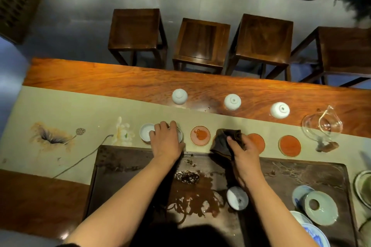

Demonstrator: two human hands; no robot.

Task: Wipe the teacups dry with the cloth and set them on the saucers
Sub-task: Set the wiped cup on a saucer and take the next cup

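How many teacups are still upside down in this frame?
4: three in a row on the bare wood beyond the runner, one on the tea tray by the right forearm.

Left hand (166,140) on teacup (147,132), right hand (242,147) gripping cloth (224,141).

No text, label, brand or number could be read anywhere. The upturned white porcelain teacups on the far wooden table, middle (232,101) and right (279,110), and another on the near dark tea tray (237,198), each bore a small dark mark on the base, too small and blurred to make out.
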